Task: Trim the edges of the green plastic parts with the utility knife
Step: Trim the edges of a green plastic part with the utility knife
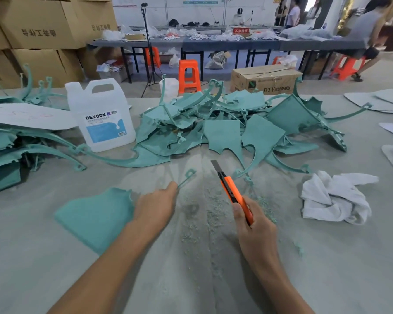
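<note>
Head view is showing both hands over a grey desk (55, 268) dusted with green shavings (213, 200). Left hand (156, 206) is pressing down on one green part (95, 217), a flat wing-shaped sheet lying to its left, while its fingertips are pinching the part's thin arm. That arm is running up and to the right, ending in a small loop (190, 172) just left of the blade. Right hand (255, 225) is wrapped closed around an orange knife (233, 191), blade (215, 166) extended and pointing away and slightly left, lifted clear of the part. The part's long axis is lying from lower left to upper right, so the left hand is on it and the blade is sitting just beside the loop end; I judge the cut will begin there. Beyond the hands, a pile of green parts (225, 128) is sprawling across the desk, with a white jug (100, 114) to its left and a white rag (334, 198) to the right. The left palm is hiding where the arm joins the sheet, and the sheet's edges are blurred.
</note>
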Action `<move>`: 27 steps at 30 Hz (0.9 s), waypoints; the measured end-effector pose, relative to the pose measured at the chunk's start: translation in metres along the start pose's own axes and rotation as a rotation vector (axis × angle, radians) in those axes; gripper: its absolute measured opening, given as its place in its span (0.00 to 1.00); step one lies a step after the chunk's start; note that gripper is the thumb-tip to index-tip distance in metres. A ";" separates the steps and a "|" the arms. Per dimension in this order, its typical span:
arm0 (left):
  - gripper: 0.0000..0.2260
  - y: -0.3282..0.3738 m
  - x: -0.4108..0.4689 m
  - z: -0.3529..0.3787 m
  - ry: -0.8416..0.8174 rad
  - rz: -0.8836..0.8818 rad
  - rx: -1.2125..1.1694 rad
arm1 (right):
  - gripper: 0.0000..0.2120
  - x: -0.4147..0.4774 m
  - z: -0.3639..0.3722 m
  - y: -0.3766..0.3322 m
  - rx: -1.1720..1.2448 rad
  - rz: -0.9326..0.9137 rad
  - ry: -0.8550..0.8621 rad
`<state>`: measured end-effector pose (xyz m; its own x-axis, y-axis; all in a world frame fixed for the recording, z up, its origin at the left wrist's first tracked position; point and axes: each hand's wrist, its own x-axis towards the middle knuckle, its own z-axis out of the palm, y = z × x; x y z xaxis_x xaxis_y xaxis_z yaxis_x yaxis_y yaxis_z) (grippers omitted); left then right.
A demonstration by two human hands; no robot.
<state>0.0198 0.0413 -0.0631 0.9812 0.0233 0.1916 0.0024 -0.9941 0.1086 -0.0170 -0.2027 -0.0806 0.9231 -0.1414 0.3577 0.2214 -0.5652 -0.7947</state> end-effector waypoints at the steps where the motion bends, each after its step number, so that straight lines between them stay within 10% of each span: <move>1: 0.05 -0.003 -0.002 0.000 -0.052 0.025 0.094 | 0.09 0.000 0.001 0.001 -0.017 -0.001 -0.007; 27: 0.11 -0.002 0.004 0.004 -0.124 0.153 0.381 | 0.16 0.000 0.008 -0.005 -0.303 -0.089 -0.196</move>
<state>0.0241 0.0429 -0.0664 0.9916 -0.1171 0.0558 -0.0966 -0.9537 -0.2848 -0.0152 -0.1937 -0.0808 0.9535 0.0611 0.2952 0.2278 -0.7873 -0.5730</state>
